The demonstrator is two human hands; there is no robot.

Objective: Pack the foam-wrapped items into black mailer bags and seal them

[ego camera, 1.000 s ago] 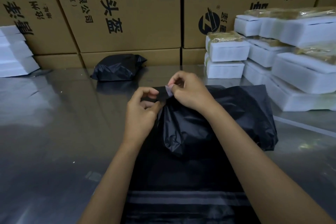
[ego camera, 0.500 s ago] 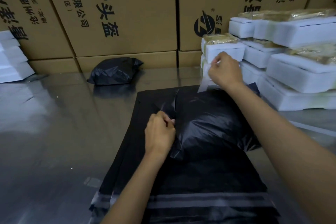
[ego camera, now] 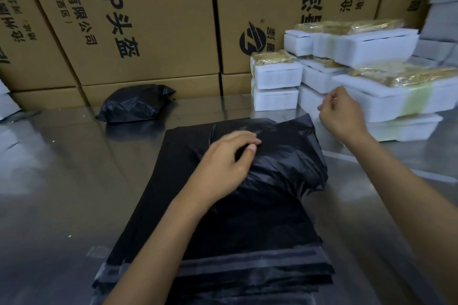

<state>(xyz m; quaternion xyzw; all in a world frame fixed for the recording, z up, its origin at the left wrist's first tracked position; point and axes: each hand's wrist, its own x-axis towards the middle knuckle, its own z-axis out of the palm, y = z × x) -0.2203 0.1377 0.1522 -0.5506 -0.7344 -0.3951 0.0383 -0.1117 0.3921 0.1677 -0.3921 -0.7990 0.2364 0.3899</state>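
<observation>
A filled black mailer bag (ego camera: 285, 168) lies on a flat stack of empty black mailer bags (ego camera: 223, 238) in the middle of the table. My left hand (ego camera: 225, 166) rests palm down on the filled bag's left side, its fingers pressing the folded flap. Off the bag's far right corner, my right hand (ego camera: 343, 116) hovers with fingers pinched together; I see nothing clearly between them. White foam-wrapped items (ego camera: 275, 77), some with yellowish tape, are stacked just beyond my right hand.
A sealed black bag (ego camera: 136, 104) lies at the back left of the steel table (ego camera: 62, 181). Large cardboard boxes (ego camera: 148, 20) wall off the back. More white foam (ego camera: 6, 104) shows at the left edge. The empty bags' grey seal strips (ego camera: 247, 265) face me.
My right hand pulled a thin strip off the bag's mouth and swung away to the right. My left hand folded the flap over and now presses on it.
</observation>
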